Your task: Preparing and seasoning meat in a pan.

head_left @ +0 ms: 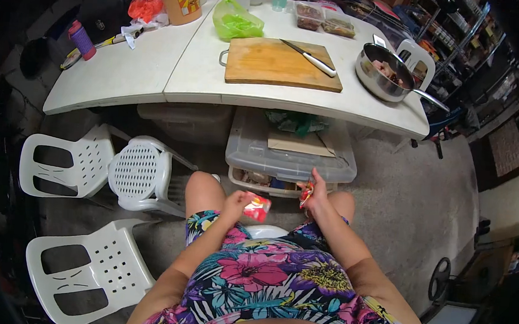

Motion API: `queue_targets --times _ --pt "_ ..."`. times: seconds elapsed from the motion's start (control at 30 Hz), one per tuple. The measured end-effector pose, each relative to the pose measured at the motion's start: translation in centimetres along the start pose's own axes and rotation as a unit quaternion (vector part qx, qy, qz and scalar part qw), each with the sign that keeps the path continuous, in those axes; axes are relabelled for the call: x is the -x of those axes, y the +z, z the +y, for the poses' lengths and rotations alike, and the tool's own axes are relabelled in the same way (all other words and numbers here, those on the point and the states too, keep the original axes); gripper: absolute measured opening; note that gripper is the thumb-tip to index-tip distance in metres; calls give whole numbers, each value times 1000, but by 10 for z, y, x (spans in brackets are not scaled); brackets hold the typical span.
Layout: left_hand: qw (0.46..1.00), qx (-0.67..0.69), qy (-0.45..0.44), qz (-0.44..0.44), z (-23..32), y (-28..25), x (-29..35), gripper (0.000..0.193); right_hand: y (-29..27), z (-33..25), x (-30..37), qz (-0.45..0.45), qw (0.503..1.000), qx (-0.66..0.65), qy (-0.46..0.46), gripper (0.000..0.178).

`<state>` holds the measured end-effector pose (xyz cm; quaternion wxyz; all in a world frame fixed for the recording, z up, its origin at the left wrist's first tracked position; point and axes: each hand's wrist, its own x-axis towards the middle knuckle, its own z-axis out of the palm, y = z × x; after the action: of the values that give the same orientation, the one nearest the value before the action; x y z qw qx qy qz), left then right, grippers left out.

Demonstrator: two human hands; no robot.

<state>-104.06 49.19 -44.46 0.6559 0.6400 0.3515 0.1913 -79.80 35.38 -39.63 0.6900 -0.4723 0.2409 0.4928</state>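
Seated at the white table [127, 74], I have both hands over my lap, below its near edge. My left hand [236, 207] is closed on a small red sachet [257, 207] with a pale and yellow print. My right hand [318, 195] has a crumpled red wrapper [306, 194] in its fingers, the thumb pointing up. What is inside either packet is hidden. On the table, a wooden cutting board [266, 63] carries a knife [319, 64] with a white handle. A steel saucepan [381, 80] with pieces of meat stands to its right.
Behind the board lie a green plastic bag [238, 21] and two clear food containers [309, 15]. A tub [180, 3] and purple bottle [82, 41] stand left. Under the table is a lidded storage box [290, 155]. White chairs [93, 265] and a stool [141, 172] are at my left.
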Motion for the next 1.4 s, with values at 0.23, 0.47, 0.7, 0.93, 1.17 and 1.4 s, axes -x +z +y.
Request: queue_targets --times 0.23,0.47,0.7,0.93,1.17,1.4 --pt "996 52 -63 -33 -10 -9 -3 33 8 7 7 32 999 2 -17 46" --pt "998 -2 -61 -16 -15 -7 -6 22 4 4 5 9 1000 10 -5 44" --pt "984 123 -130 4 0 -11 -2 13 -4 21 -2 26 999 10 19 50" --pt "978 158 -134 1 -16 -12 -5 13 -31 46 -39 22 997 -6 70 50" --pt "939 221 -262 -4 -19 3 -44 26 -21 33 -27 -5 999 -28 26 43" --pt "927 275 -255 -12 -27 16 -73 26 -12 26 -8 15 1000 -14 15 44"
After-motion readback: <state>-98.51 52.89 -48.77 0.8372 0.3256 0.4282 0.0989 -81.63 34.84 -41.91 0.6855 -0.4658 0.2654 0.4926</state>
